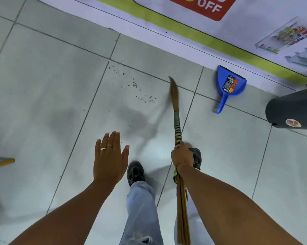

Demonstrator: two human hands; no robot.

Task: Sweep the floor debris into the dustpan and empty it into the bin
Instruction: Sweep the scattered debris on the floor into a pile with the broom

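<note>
Right hand [182, 154]: gripping a stick broom [176, 110] around its banded handle, fist closed tight, a thin bracelet showing at the wrist. The broom is a bundle of stiff brown fibres, bound in dark and pale stripes just ahead of the hand and tapering to a blurred tip farther out; loose stalk ends are trailing back along the forearm.

Left hand [110, 160]: hovering flat and wide open, palm down, fingers together, holding nothing, two rings showing.

Debris [134, 85]: small brown crumbs lying scattered in a loose diagonal band ahead of the left hand and to the left of the broom tip, on smooth pale glossy tiles [48, 89] with dark grout lines.

Dustpan [228, 87]: blue moulded plastic, wedge-shaped with a short looped handle and a printed label, sitting ahead and to the right of the right hand, well apart from the crumbs, its mouth lying near the edge of a printed floor banner [211, 29].

Bin [292, 110]: dark grey, rounded, smooth-sided, standing to the far right of the right hand, beyond the dustpan.

Open tile is lying between broom tip, crumbs and dustpan. Two dark shoes [135, 172] and pale denim legs are showing below the hands.
</note>
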